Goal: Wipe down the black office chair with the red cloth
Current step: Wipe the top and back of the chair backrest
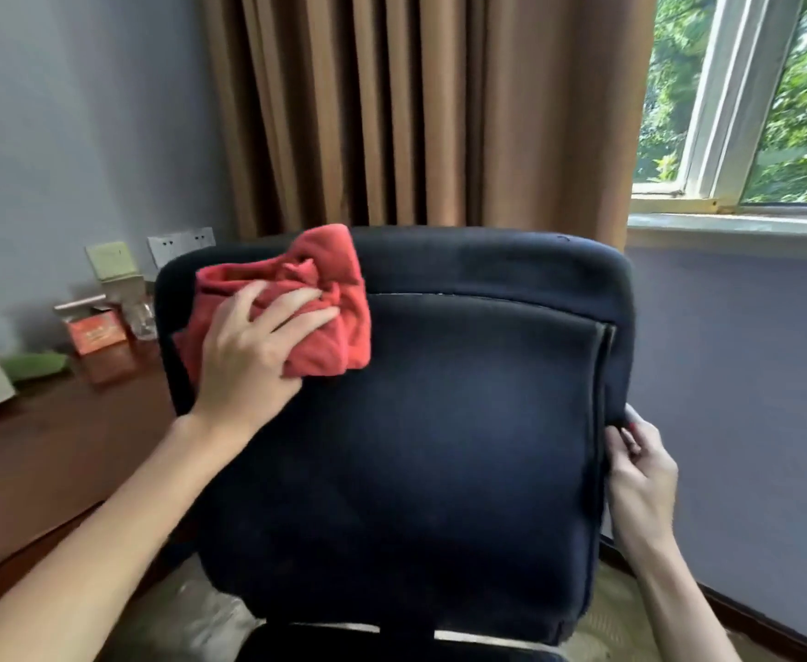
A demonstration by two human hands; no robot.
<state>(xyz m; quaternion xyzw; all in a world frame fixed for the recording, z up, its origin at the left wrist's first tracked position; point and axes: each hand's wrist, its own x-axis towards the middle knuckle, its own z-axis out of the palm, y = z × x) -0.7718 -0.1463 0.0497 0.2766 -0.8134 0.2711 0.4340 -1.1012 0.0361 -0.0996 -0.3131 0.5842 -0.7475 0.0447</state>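
Note:
The black office chair (439, 446) fills the middle of the view, its padded backrest facing me. A crumpled red cloth (329, 289) lies against the backrest's upper left corner. My left hand (253, 346) presses flat on the cloth, fingers spread over it. My right hand (640, 475) grips the backrest's right edge about halfway down, fingers curled around the side seam.
A brown wooden desk (57, 470) stands to the left with an orange box (98, 332), a glass and a green item on it. Wall sockets (181, 243) sit behind the chair. Brown curtains (415, 112) hang behind, and a window (750, 112) is at the upper right.

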